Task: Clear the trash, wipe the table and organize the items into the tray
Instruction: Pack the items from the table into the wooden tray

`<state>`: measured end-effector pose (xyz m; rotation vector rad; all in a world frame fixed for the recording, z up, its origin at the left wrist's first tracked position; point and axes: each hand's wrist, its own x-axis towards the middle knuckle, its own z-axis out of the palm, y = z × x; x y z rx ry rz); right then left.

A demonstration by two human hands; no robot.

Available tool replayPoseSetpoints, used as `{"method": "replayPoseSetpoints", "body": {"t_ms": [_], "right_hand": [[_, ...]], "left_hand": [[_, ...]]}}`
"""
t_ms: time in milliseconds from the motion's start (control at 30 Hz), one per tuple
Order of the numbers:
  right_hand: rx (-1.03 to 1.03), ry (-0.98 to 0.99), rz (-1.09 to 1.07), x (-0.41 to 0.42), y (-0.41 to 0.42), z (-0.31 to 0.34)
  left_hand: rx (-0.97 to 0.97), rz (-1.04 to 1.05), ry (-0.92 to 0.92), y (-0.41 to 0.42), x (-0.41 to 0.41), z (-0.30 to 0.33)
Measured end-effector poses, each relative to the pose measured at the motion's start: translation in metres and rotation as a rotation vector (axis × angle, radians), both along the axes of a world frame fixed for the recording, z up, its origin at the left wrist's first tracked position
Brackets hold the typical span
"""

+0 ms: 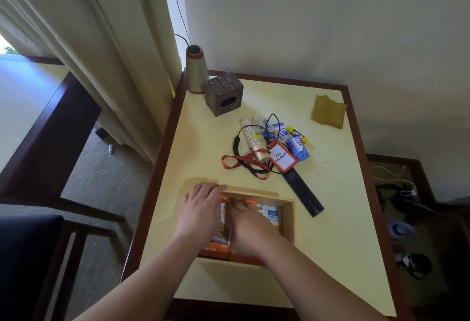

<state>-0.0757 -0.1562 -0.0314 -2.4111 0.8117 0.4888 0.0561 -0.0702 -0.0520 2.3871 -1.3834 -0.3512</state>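
Daylight enters from the window (pixel 10 50) at far left, blown out w/ a bluish cast. Room otherwise dim-ish; table (pixel 338 219) top evenly lit, soft. Faint shadow beyond the left hand (pixel 201 208) fingers. Right hand (pixel 250 229) motion-blurred, so grip probably unreadable. Lower right of frame very dark, detail lost. Wide-angle bend: curtain (pixel 101 48) & table edges bow toward frame edges. Overall soft, compressed.

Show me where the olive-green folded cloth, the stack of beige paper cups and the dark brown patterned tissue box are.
olive-green folded cloth (pixel 328 111): head view, middle of the fabric.
stack of beige paper cups (pixel 253 138): head view, ribbed side.
dark brown patterned tissue box (pixel 223 91): head view, top face.
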Motion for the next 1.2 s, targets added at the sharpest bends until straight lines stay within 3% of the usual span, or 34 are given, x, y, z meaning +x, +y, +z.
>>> {"method": "replayPoseSetpoints", "body": {"t_ms": [133, 267, 400, 533, 633, 867, 1200], "right_hand": [[0.11, -0.072, -0.035, -0.014, -0.003, 0.006], [0.172, -0.295, -0.165, -0.03, -0.011, 0.034], [0.05, -0.435, -0.331, -0.058, -0.043, 0.06], [-0.108, -0.617, -0.617, -0.092, -0.09, 0.044], [-0.139, -0.529, -0.729, -0.114, -0.115, 0.02], [-0.167, -0.098, -0.635, -0.139, -0.137, -0.024], [-0.25, 0.12, -0.469, -0.134, -0.138, -0.038]], "left_hand": [[-0.008, 0.005, 0.015, 0.0, 0.0, -0.001], [-0.045, -0.012, 0.022, 0.002, 0.0, 0.0], [-0.021, 0.002, 0.049, 0.002, -0.004, 0.011], [0.002, 0.004, 0.073, 0.003, -0.004, 0.014], [0.019, 0.015, 0.077, 0.003, -0.004, 0.013], [0.034, 0.023, 0.085, 0.002, -0.003, 0.012], [0.028, 0.013, 0.096, 0.003, -0.002, 0.014]]}}
